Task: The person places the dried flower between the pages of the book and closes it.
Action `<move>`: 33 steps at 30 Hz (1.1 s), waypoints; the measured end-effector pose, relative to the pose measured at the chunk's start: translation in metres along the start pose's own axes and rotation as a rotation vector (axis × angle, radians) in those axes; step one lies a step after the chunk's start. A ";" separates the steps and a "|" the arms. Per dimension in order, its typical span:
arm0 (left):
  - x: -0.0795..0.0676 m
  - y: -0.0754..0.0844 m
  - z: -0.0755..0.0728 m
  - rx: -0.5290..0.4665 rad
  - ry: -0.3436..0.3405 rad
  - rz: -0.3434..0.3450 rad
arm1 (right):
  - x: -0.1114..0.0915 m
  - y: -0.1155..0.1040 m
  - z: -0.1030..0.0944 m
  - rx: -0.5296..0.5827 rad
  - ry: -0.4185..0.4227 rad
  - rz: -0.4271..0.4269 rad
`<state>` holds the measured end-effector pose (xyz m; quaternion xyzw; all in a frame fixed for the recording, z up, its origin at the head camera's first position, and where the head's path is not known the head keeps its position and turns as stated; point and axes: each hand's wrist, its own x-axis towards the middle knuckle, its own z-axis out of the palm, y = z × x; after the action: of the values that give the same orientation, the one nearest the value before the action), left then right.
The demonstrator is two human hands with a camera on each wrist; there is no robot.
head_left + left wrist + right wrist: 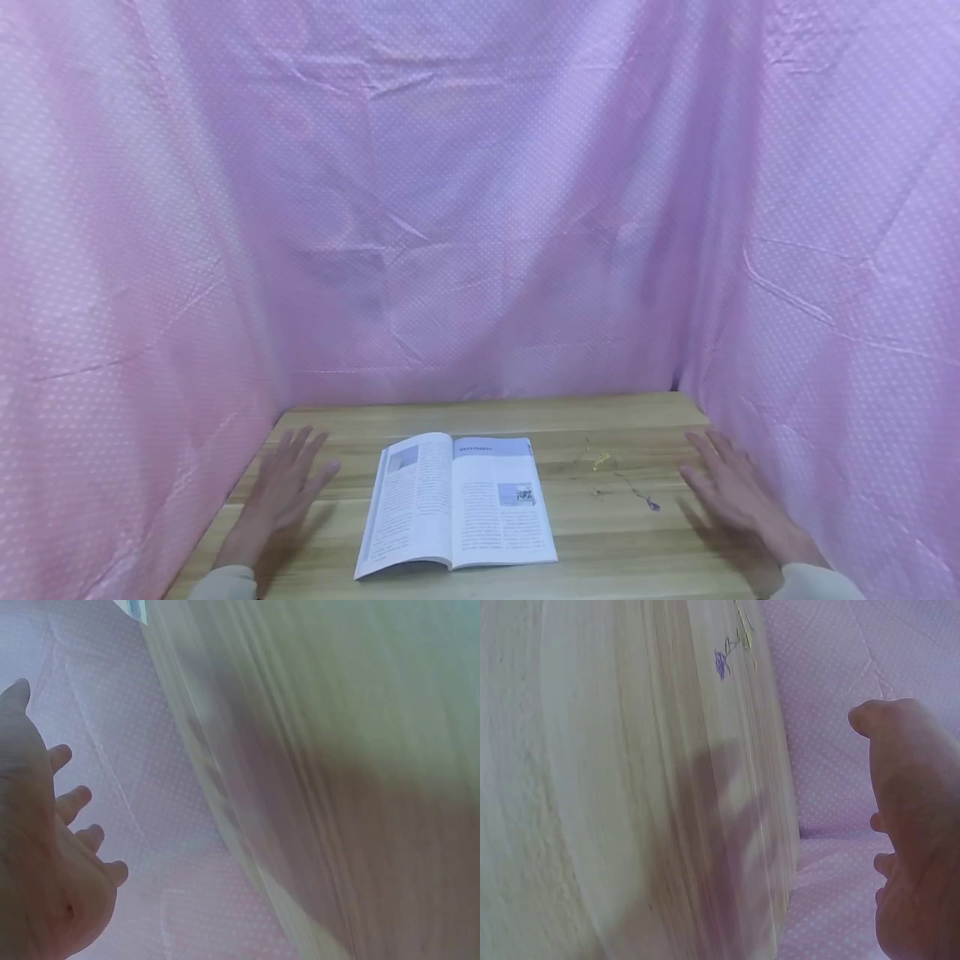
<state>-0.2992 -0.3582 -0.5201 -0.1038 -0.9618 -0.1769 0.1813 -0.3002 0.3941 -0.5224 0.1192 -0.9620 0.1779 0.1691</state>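
Observation:
An open book [495, 517] with printed text and small pictures lies on the wooden table, nearer the left hand. To its right are small dried flower sprigs, one yellow [601, 461] and one purple [653, 504]. My left hand [288, 479] hovers at the table's left side, fingers spread, holding nothing. On the opposite side my right hand [731, 483] has its fingers extended and holds nothing; the purple sprig is the thing nearest to it. The right wrist view shows the purple flower [721, 664] beyond the hand's shadow.
The wooden table [480, 412] has its back edge close to a pink dotted curtain [480, 250]. More of this cloth hangs along both sides, near each hand. Shadows of the hands fall on the tabletop.

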 end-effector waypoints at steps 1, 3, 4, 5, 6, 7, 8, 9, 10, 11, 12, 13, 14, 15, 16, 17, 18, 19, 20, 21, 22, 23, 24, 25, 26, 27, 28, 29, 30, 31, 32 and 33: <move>0.000 0.001 0.001 -0.006 -0.001 0.001 | 0.000 -0.001 0.001 0.007 0.001 -0.003; 0.000 0.005 0.002 -0.009 0.009 0.019 | 0.000 -0.004 0.002 0.022 0.000 -0.005; 0.000 0.007 0.003 -0.015 0.015 0.027 | 0.000 -0.006 0.003 0.030 0.002 -0.009; 0.001 0.009 0.004 -0.022 0.023 0.037 | -0.001 -0.008 0.004 0.033 0.010 -0.017; 0.001 0.012 0.006 -0.030 0.031 0.048 | -0.002 -0.011 0.006 0.037 0.019 -0.027; 0.001 0.015 0.007 -0.041 0.036 0.057 | -0.002 -0.013 0.007 0.039 0.030 -0.040; 0.001 0.018 0.009 -0.051 0.041 0.064 | -0.004 -0.016 0.009 0.043 0.037 -0.050; 0.002 0.022 0.011 -0.061 0.041 0.069 | -0.005 -0.019 0.010 0.048 0.041 -0.057; 0.003 0.025 0.013 -0.070 0.039 0.073 | -0.006 -0.021 0.012 0.052 0.046 -0.064; 0.003 0.029 0.015 -0.082 0.036 0.075 | -0.007 -0.024 0.013 0.058 0.045 -0.066; 0.004 0.033 0.018 -0.094 0.029 0.076 | -0.008 -0.026 0.015 0.067 0.044 -0.069; 0.005 0.037 0.020 -0.104 0.026 0.077 | -0.009 -0.029 0.016 0.075 0.042 -0.072; 0.006 0.040 0.022 -0.113 0.021 0.078 | -0.010 -0.032 0.017 0.083 0.038 -0.072; 0.006 0.044 0.024 -0.120 0.015 0.079 | -0.010 -0.034 0.019 0.091 0.036 -0.072; 0.007 0.047 0.026 -0.135 0.010 0.081 | -0.010 -0.037 0.020 0.096 0.039 -0.076; 0.008 0.051 0.028 -0.145 0.005 0.081 | -0.009 -0.040 0.021 0.102 0.040 -0.079; 0.008 0.054 0.030 -0.152 -0.002 0.084 | -0.009 -0.043 0.022 0.108 0.039 -0.084; 0.009 0.057 0.031 -0.162 -0.010 0.086 | -0.008 -0.047 0.023 0.115 0.033 -0.087; 0.009 0.060 0.033 -0.170 -0.019 0.087 | -0.007 -0.050 0.023 0.124 0.025 -0.087; 0.010 0.063 0.035 -0.182 -0.030 0.086 | -0.006 -0.053 0.024 0.131 0.020 -0.087; 0.011 0.066 0.037 -0.192 -0.041 0.085 | -0.005 -0.056 0.024 0.138 0.014 -0.087; 0.011 0.068 0.039 -0.197 -0.048 0.090 | -0.004 -0.058 0.025 0.147 0.006 -0.086; 0.011 0.071 0.041 -0.207 -0.057 0.091 | -0.003 -0.061 0.025 0.154 -0.002 -0.084; 0.011 0.074 0.043 -0.211 -0.069 0.090 | -0.002 -0.063 0.026 0.156 -0.006 -0.083; 0.012 0.076 0.045 -0.216 -0.081 0.087 | 0.000 -0.065 0.027 0.158 -0.005 -0.084; 0.012 0.078 0.047 -0.214 -0.096 0.087 | 0.001 -0.067 0.028 0.162 -0.004 -0.085; 0.013 0.080 0.049 -0.212 -0.119 0.080 | 0.002 -0.068 0.029 0.169 -0.009 -0.083; 0.014 0.082 0.051 -0.209 -0.141 0.076 | 0.002 -0.069 0.030 0.174 -0.010 -0.083; 0.015 0.084 0.052 -0.208 -0.167 0.066 | 0.004 -0.070 0.032 0.178 -0.010 -0.084; 0.015 0.086 0.053 -0.202 -0.196 0.057 | 0.005 -0.071 0.033 0.178 -0.008 -0.087; 0.016 0.088 0.054 -0.204 -0.222 0.050 | 0.006 -0.072 0.034 0.180 -0.006 -0.092; 0.017 0.089 0.055 -0.204 -0.247 0.048 | 0.006 -0.072 0.035 0.176 0.000 -0.099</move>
<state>-0.3085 -0.2535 -0.5340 -0.1657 -0.9510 -0.2553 0.0545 -0.2950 0.3141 -0.5290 0.1809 -0.9357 0.2530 0.1667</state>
